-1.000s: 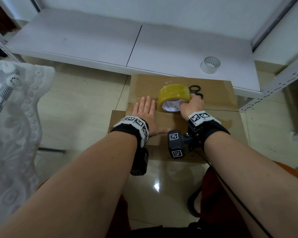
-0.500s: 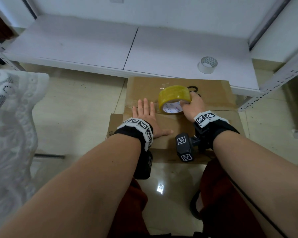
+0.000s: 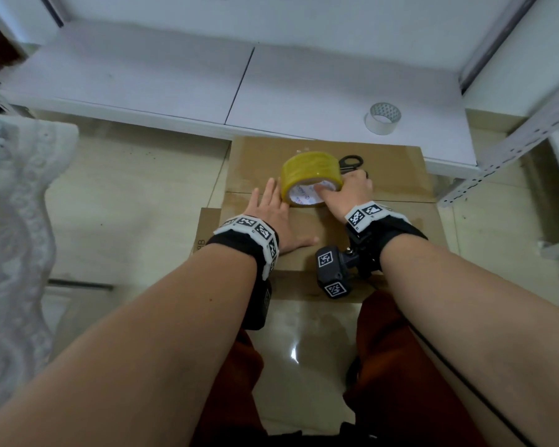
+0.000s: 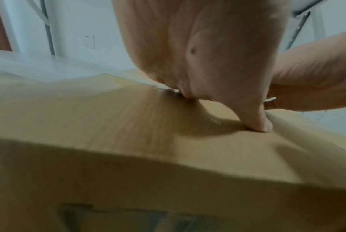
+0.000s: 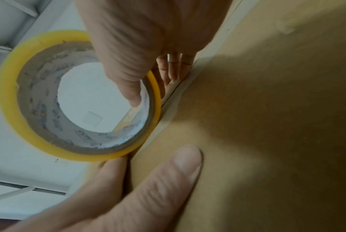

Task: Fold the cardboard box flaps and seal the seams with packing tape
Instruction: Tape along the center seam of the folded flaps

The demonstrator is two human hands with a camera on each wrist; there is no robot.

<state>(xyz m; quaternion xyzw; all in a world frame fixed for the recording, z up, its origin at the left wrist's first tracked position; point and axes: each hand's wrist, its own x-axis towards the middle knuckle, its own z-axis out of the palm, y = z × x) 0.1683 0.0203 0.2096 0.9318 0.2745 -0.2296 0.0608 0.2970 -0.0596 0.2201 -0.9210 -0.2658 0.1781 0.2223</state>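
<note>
**Ana:** From the head camera, where were your hands?

**Ben:** Your left hand (image 3: 273, 217) lay flat on the cardboard box (image 3: 397, 221), fingers straight, pressing the near flap down. It held nothing. Your right hand (image 3: 349, 193) was gripping the yellow tape roll (image 3: 310, 175), thumb poked inside the hole. The roll stood on its edge right on the seam (image 3: 407, 201), the line where the two flaps meet. That line ran from side to side in front of you. Your left hand was just to the left of the roll, touching it or nearly so. The scissors (image 3: 350, 162) lay just behind the roll, and a clear tape roll (image 3: 382, 118) sat on the white shelf (image 3: 162, 82), well apart.

**Ana:** And the left wrist camera?

**Ben:** It showed your left hand (image 4: 203, 51) pushed down on the brown box (image 4: 112, 119), thumb tip on the cardboard. It was blurry.

**Ana:** And the right wrist one?

**Ben:** Your right hand (image 5: 144, 47) pinched the tape roll (image 5: 17, 109), thumb inside the ring, other fingers outside. The roll touched the seam (image 5: 169, 100), and the left hand's fingers showed past it, flat by that line.

**Ana:** So which way next?

**Ben:** I think the roll had to go along the seam, toward your right, away from the flat hand.
</note>
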